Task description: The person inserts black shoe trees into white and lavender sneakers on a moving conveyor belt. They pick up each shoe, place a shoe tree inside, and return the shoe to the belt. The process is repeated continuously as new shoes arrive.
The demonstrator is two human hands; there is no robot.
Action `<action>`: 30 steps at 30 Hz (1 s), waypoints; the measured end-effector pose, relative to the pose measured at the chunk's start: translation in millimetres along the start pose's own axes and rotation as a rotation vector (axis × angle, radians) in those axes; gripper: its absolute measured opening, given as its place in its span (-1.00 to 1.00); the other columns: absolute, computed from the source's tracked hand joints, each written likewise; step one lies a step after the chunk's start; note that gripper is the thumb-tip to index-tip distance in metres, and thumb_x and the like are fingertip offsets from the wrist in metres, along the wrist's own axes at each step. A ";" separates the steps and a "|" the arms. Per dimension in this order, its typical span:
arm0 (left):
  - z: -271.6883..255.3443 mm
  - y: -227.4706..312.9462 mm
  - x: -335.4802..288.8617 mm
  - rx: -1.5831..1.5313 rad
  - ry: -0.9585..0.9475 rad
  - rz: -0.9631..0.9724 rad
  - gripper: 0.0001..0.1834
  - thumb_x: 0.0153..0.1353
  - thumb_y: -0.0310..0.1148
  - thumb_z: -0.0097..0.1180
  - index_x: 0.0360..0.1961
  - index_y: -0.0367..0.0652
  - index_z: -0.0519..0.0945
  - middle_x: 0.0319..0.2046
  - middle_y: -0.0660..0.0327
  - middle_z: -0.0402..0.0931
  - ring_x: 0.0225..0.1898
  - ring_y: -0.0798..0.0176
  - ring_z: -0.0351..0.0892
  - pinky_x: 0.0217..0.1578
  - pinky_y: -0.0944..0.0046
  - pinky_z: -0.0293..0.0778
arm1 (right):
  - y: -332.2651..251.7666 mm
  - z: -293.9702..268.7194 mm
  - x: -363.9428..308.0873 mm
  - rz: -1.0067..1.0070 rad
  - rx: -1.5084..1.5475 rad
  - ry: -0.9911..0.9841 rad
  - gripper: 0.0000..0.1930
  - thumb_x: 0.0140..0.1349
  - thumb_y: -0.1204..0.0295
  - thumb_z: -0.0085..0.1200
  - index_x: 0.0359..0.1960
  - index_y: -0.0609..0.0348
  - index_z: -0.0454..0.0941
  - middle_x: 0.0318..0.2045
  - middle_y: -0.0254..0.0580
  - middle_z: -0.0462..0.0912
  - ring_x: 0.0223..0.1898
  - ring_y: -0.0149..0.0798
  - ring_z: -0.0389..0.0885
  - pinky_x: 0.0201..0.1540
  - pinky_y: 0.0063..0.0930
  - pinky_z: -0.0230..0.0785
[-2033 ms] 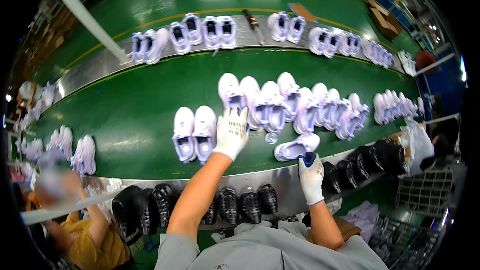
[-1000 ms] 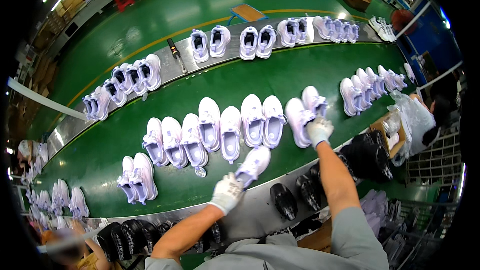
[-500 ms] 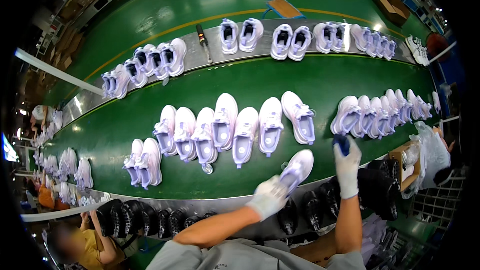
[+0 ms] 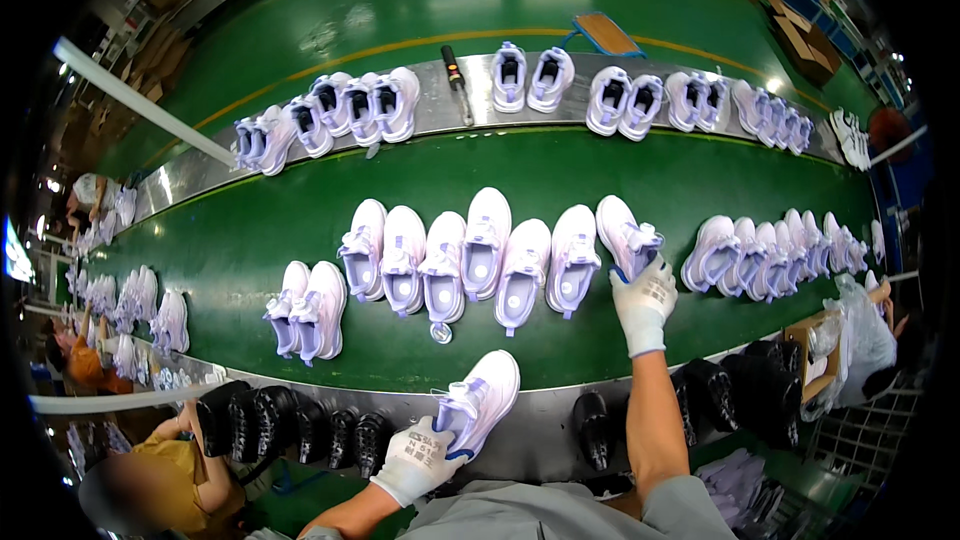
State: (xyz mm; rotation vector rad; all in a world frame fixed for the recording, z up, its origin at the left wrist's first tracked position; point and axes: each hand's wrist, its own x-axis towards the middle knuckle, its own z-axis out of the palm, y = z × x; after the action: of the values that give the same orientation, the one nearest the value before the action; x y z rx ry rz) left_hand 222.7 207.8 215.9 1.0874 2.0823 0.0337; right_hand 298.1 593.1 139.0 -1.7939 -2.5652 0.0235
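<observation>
At the belt (image 4: 545, 365), our left fingers (image 4: 428, 431) grasp a shoe (image 4: 488, 392) heel-end, presumably for control; right fingers (image 4: 657, 274), grip we cannot tell

Shoes (image 4: 523, 275) stand on the belt (image 4: 540, 165), shoe forms (image 4: 594, 432) before them, a tool (image 4: 455, 78) behind.

Black shoe-shaped forms (image 4: 592, 430) line your near metal ledge (image 4: 545, 430); a cardboard box (image 4: 822, 383) and translucent bag (image 4: 866, 335) sit by its right end. A dark-handled tool (image 4: 456, 80) lies across your far ledge (image 4: 432, 100), a blue-framed stand (image 4: 607, 34) beyond its outer edge.
</observation>
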 end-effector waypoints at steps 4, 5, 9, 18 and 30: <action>10.5 6.1 2.1 -0.051 -0.011 -0.065 -0.49 0.15 0.16 0.23 -0.13 -0.04 0.71 -0.20 -0.06 0.55 -0.19 -0.04 0.64 -0.15 0.05 0.57 | -17.7 12.7 5.6 -0.161 0.033 -0.297 -0.17 0.01 -0.15 0.33 0.12 0.33 0.49 0.06 0.16 0.63 0.06 -0.02 0.66 0.11 -0.21 0.51; 3.5 10.2 5.7 -0.046 -0.086 -0.088 -0.49 0.16 0.15 0.22 -0.11 -0.05 0.71 -0.17 -0.07 0.55 -0.17 -0.05 0.64 -0.14 0.03 0.57 | -30.4 7.7 5.7 -0.171 -0.019 -0.376 -0.20 0.00 -0.15 0.34 0.06 0.34 0.54 0.03 0.17 0.65 0.03 -0.03 0.69 0.09 -0.23 0.53; 3.3 19.3 5.3 -0.022 -0.058 -0.074 -0.50 0.20 0.14 0.19 -0.09 -0.03 0.70 -0.14 -0.05 0.55 -0.13 -0.03 0.64 -0.11 0.01 0.57 | -3.0 59.2 37.8 -0.319 -0.147 -0.180 -0.72 0.19 0.22 0.02 -0.25 0.06 0.72 -0.22 -0.04 0.76 -0.18 -0.02 0.76 -0.08 -0.20 0.60; 15.3 18.7 -16.0 -0.135 -0.023 -0.110 -0.51 0.19 0.15 0.18 -0.13 -0.03 0.71 -0.13 -0.03 0.55 -0.08 -0.01 0.62 -0.10 0.04 0.57 | 86.6 31.6 59.8 -0.352 -0.206 0.369 -0.46 0.22 0.00 0.13 -0.06 0.29 0.61 -0.07 0.14 0.68 -0.11 0.09 0.71 -0.02 -0.09 0.53; -9.3 19.9 -2.4 -0.187 0.235 -0.076 -0.59 0.16 -0.06 0.29 -0.19 -0.22 0.62 -0.16 -0.13 0.51 -0.21 -0.16 0.61 -0.17 -0.04 0.57 | -56.4 73.2 -1.2 -0.337 0.082 -0.248 -0.52 0.25 0.05 0.07 -0.05 0.26 0.56 -0.28 -0.01 0.74 -0.18 0.00 0.74 -0.08 -0.12 0.56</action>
State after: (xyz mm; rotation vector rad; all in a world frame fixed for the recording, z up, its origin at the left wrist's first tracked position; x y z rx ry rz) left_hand 231.2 221.6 230.9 0.9261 2.2755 0.3267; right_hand 244.2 572.2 66.9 -1.3886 -2.9530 0.3632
